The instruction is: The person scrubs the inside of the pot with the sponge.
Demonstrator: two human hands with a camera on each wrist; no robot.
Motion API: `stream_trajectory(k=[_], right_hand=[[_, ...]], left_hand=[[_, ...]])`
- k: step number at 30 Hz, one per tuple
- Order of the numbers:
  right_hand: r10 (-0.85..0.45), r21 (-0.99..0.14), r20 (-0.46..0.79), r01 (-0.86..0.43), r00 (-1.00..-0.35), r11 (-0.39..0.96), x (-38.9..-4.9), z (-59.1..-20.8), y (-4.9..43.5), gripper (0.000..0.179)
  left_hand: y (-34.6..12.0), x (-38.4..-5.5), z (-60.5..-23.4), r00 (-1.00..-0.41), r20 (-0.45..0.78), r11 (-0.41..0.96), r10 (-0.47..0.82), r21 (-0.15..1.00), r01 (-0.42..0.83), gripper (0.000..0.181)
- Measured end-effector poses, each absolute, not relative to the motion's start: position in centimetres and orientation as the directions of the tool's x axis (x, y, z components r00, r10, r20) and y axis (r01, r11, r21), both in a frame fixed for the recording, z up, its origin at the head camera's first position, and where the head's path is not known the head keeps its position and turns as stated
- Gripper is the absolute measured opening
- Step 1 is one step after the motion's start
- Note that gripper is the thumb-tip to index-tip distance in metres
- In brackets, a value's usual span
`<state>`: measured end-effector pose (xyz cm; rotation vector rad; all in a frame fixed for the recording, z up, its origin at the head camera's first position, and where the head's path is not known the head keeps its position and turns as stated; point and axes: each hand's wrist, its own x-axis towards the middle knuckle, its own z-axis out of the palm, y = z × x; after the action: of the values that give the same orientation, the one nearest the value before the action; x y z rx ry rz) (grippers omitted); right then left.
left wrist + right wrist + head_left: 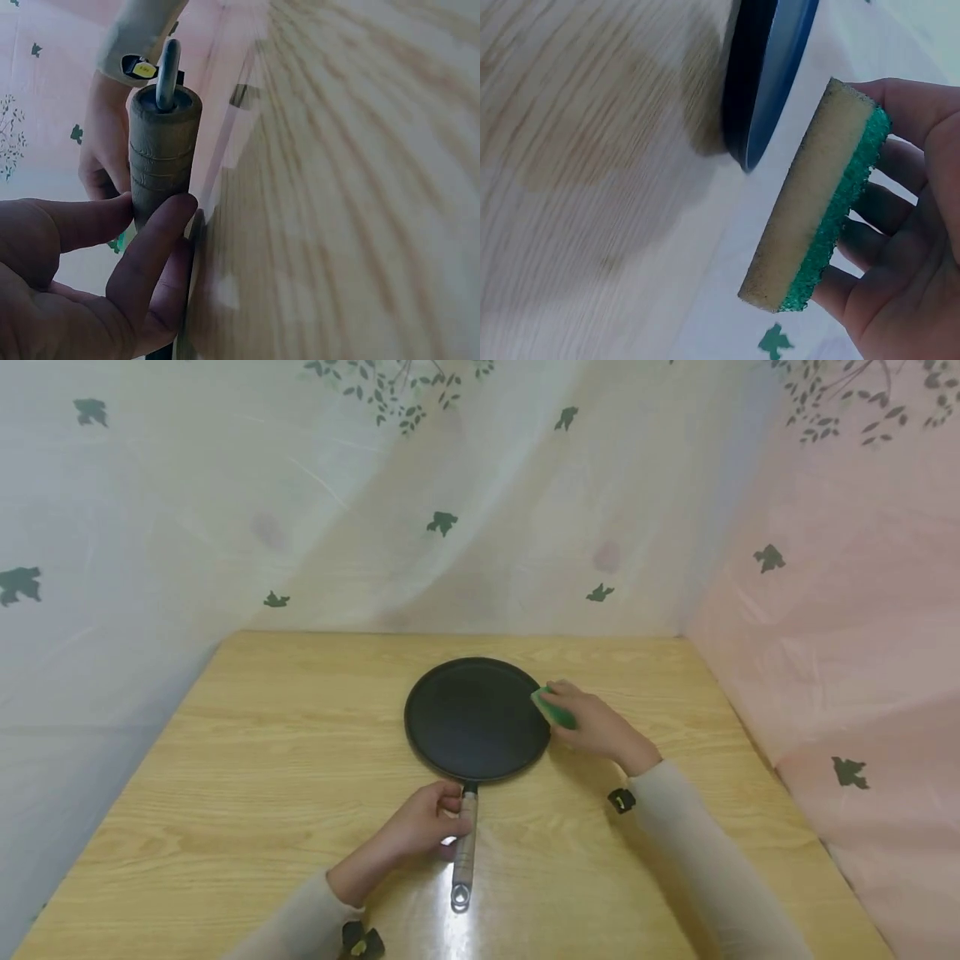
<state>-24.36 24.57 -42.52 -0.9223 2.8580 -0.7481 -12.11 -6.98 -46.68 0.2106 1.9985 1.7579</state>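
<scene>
A flat, round black frying pan (pixel 477 718) lies on the table, its wood-look handle (pixel 464 852) pointing toward me and ending in a metal hanging ring (pixel 460 897). My left hand (pixel 420 821) pinches that handle from the left; in the left wrist view the thumb and fingers (pixel 154 251) meet around it. At the pan's right rim, my right hand (pixel 596 727) grips a sponge (pixel 555 708) by its edges. The right wrist view shows the sponge's pale yellow foam (pixel 810 195) facing the pan and its green scouring layer (pixel 840 210) facing the palm. A gap separates the sponge from the pan rim there.
The light wood-grain table (pixel 285 735) extends on every side of the pan. Fabric curtains (pixel 495 560) with leaf and bird prints hang along the back and both sides. Each wrist carries a small black device (pixel 621 800).
</scene>
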Motion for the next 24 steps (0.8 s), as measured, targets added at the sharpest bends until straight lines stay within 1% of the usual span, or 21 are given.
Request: stream_trajectory(k=[6, 14, 20, 24], right_hand=[[-0.609, -0.387, 0.026, -0.570, -0.793, 0.725, -25.0, -42.8, 23.0, 0.060], [-0.602, -0.292, -0.088, -0.557, -0.794, 0.777, -25.2, -43.0, 22.1, 0.056], [-0.620, -0.259, -0.082, -0.584, -0.780, 0.769, -25.3, -43.6, 22.0, 0.052], [-0.624, -0.258, -0.081, -0.589, -0.777, 0.766, -25.2, -43.5, 22.0, 0.051]], left_hand=[[-7.1, -12.1, -46.3, -0.866, -0.246, 0.168, 0.435, 0.967, -0.190, 0.046], [-7.1, -12.1, -46.6, -0.873, -0.248, 0.184, 0.420, 0.965, -0.186, 0.048], [-7.1, -12.2, -46.8, -0.875, -0.246, 0.166, 0.417, 0.967, -0.193, 0.047], [-7.0, -12.2, -46.6, -0.879, -0.238, 0.176, 0.413, 0.968, -0.179, 0.047]])
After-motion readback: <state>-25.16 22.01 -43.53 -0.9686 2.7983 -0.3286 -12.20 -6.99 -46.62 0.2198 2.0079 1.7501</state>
